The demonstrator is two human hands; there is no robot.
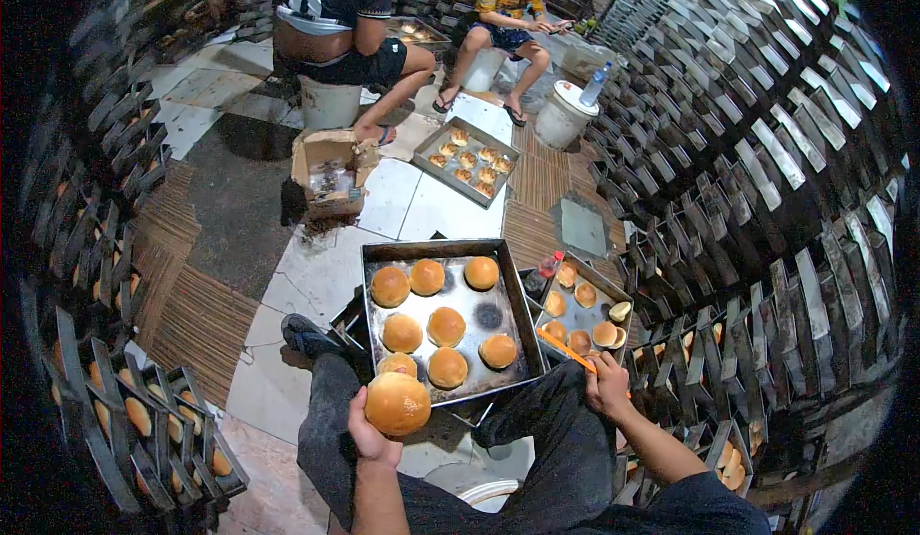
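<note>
My left hand [372, 430] holds a round golden bun [399, 403] over the near edge of a square metal tray [489, 314] with several glossy buns [446, 327] in it. My right hand [606, 386] grips an orange-handled tool [565, 348], probably a knife, pointing up-left between that tray and a second tray [599, 281] at the right. The second tray holds several buns, some apparently split [620, 312]. A small bottle with a red label [548, 268] stands behind its left corner.
Tall stacks of metal trays [728, 151] surround me, some with buns [139, 415]. Ahead are a cardboard box [326, 175], a tray of pastries [468, 163] and a white bucket [565, 123] with a bottle on it. Two seated people [335, 17] [508, 8] are at the back.
</note>
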